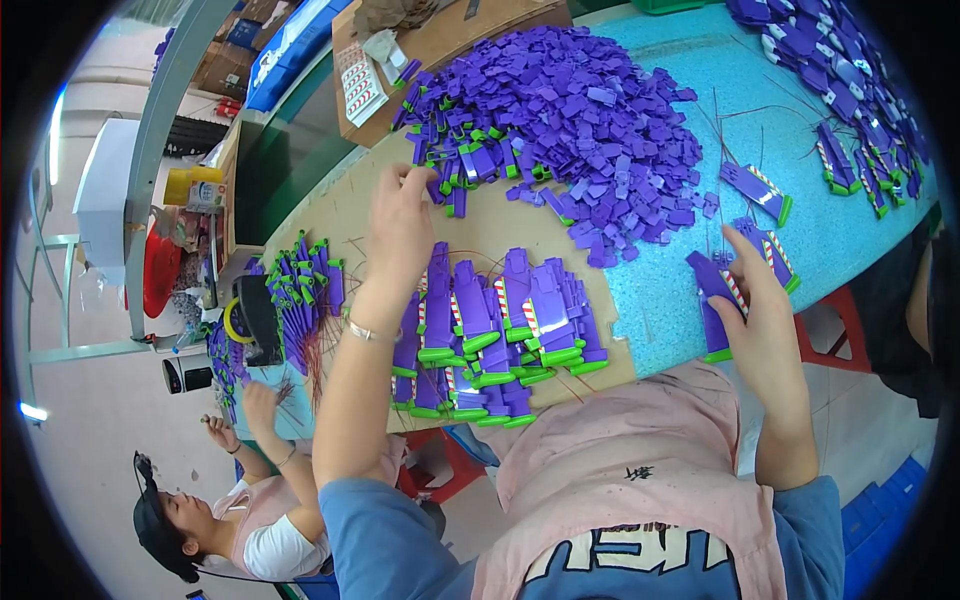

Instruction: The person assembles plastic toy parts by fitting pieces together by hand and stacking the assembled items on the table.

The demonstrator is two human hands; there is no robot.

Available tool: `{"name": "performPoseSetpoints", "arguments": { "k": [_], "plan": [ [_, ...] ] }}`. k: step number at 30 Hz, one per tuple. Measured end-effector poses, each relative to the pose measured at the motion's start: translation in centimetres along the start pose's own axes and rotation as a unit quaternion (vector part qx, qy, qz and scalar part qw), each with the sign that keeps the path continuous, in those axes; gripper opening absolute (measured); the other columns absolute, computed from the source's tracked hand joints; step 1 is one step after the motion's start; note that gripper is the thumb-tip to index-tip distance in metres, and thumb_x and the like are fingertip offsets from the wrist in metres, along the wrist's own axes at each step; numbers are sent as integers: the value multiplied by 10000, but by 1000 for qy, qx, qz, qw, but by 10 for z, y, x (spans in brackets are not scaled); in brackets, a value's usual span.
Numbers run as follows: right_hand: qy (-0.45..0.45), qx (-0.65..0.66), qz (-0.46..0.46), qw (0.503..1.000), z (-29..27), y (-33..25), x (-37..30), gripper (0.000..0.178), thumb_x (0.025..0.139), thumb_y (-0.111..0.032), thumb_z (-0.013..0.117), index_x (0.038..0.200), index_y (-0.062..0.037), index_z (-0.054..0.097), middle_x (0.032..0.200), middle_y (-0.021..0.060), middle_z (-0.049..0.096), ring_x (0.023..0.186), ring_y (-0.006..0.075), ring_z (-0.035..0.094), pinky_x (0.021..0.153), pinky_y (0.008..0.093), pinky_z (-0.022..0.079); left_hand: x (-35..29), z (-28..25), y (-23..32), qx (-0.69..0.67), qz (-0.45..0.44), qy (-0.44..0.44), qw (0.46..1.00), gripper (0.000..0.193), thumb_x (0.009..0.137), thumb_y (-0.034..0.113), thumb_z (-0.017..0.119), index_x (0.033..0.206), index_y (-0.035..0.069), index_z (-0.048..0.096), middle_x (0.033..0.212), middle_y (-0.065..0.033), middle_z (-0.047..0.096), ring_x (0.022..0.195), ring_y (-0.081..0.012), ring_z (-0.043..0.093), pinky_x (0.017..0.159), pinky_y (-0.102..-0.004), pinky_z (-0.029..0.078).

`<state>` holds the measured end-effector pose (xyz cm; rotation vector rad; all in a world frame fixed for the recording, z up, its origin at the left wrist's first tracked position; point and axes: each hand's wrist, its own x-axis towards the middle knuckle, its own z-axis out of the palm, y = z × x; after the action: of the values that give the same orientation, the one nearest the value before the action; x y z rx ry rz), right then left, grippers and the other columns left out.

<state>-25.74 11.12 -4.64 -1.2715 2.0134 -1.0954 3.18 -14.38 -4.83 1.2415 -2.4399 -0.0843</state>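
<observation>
The right hand [757, 300] pinches a striped purple piece [712, 325], maybe to keep it steady. The left hand [403, 212] bends near the purple pile [600, 130]; its grip is hidden.

Head view, left fisheye of a side-by-side pair: the lens looks down from the wearer's head onto the worktable [650, 312] — near enough that the left hand [400, 215] and right hand [757, 300] loom large, with the apron [610, 450] toward the lower edge — while straight edges bend toward the rim.
</observation>
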Motion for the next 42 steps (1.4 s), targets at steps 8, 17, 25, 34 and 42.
{"name": "performPoseSetpoints", "arguments": {
  "k": [8, 17, 25, 34, 42],
  "plan": [
    [-206, 504, 123, 829, 17, -16, -10, 231, 1000, -107, 514, 1196, 9, 477, 907, 103, 623, 694, 156, 637, 628, 285, 530, -4, -22, 51, -242, -146, -106, 953, 196, 933, 42, 565, 1126, 20, 594, 872, -101, 666, 785, -166, 654, 720, -285, 510],
    [-272, 534, 149, 787, 44, -30, -2, 207, 1002, -159, 534, 960, 30, 605, 816, 72, 643, 655, 152, 649, 608, 289, 540, -59, -37, 151, -607, -147, -193, 757, 259, 964, 6, 546, 1219, -6, 503, 972, -71, 630, 807, -100, 593, 718, -232, 495],
    [-363, 384, 137, 838, 37, -22, -9, 190, 1001, -189, 542, 952, -16, 601, 780, 45, 642, 596, 96, 610, 548, 259, 499, -59, -32, 150, -502, -103, -268, 816, 288, 913, 1, 627, 1198, -13, 590, 965, -89, 634, 816, -90, 609, 689, -238, 511],
    [-210, 278, -137, 927, 48, -38, -2, 754, 791, -48, 708, 1462, -62, 364, 1117, 216, 632, 953, 327, 658, 839, 402, 508, -56, -34, 159, -349, -28, -312, 883, 166, 843, 129, 714, 860, 0, 612, 829, -93, 610, 743, -191, 595, 648, -320, 466],
    [-198, 287, -67, 935, 44, -16, -5, 432, 898, -24, 595, 1320, 13, 507, 1057, 207, 640, 910, 337, 654, 795, 367, 502, -15, -31, 109, -594, -130, -123, 784, 131, 927, 89, 603, 825, 8, 615, 698, -36, 533, 687, -152, 503, 691, -301, 432]
  ]
}}
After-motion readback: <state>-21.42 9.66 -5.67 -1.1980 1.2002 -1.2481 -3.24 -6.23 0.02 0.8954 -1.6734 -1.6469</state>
